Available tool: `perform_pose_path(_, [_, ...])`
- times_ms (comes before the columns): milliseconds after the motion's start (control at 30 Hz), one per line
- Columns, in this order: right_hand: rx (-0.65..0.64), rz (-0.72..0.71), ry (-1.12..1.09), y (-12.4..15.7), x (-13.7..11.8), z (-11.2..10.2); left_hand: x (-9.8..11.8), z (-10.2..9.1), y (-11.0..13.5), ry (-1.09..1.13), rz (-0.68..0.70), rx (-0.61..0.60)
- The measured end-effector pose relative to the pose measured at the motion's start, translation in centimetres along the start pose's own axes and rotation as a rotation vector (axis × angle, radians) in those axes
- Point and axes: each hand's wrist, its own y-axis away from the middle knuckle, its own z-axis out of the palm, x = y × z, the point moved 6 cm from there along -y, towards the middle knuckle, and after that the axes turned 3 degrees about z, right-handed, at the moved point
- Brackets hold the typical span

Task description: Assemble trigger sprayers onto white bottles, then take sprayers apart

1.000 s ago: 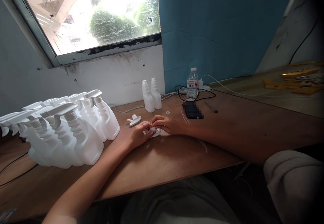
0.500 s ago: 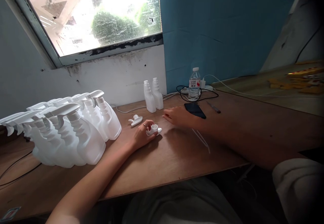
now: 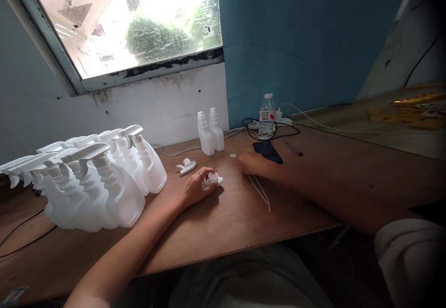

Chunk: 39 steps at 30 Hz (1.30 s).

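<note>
My left hand [image 3: 199,185] is closed around a white trigger spray head [image 3: 213,178], which lies on the table with its round collar facing up. To its right, my right hand [image 3: 253,164] is closed, with its fingertips turned down and mostly hidden. Thin white tubes [image 3: 259,192] run out from under that hand toward the near table edge. Just beyond the fingers a small white ring [image 3: 233,155] lies flat on the wood. Behind my left hand rests another loose spray head [image 3: 186,166] on its side.
Several white spray bottles [image 3: 121,196] with heads fitted stand packed together at left. Two headless bottles [image 3: 206,136] stand by the wall. Behind my right hand are a phone [image 3: 267,152], a water bottle [image 3: 266,120], cables and a knife-like tool [image 3: 293,148].
My right hand has drawn back a little to the right and its fingers have curled. The tubes have shifted left, and the small ring has come into sight. My left hand stays nearly still.
</note>
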Motion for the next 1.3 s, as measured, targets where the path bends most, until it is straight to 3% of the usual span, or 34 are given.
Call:
perform_pose_path(333, [-0.054, 0.077, 0.002, 0.8, 0.8, -1.1, 0.5, -0.3, -0.3, 0.064, 0.045, 0.03])
perform_pose_path(633, [-0.12, 0.129, -0.104, 0.3, 2.1, -0.5, 1.2, -0.6, -0.5, 0.067, -0.003, 0.007])
perform_pose_path(967, [-0.141, 0.124, -0.135, 0.5, 2.2, -0.8, 0.0, 0.3, 0.0, 0.043, -0.012, -0.03])
perform_pose_path(1067, [-0.091, 0.109, -0.166, 0.3, 2.3, -1.4, 0.1, 0.2, -0.1, 0.041, -0.025, -0.036])
perform_pose_path(1167, [0.035, 0.082, -0.251, 0.7, 2.2, -3.2, 0.2, 0.1, -0.2, 0.078, -0.053, -0.041])
perform_pose_path(1233, [0.14, 0.044, -0.404, 1.2, 1.8, -4.9, 0.2, 0.1, -0.3, 0.115, -0.059, -0.04])
perform_pose_path(1300, [0.25, -0.034, -0.703, 1.8, 1.4, -6.5, 0.0, 0.1, -0.3, 0.147, -0.06, -0.029])
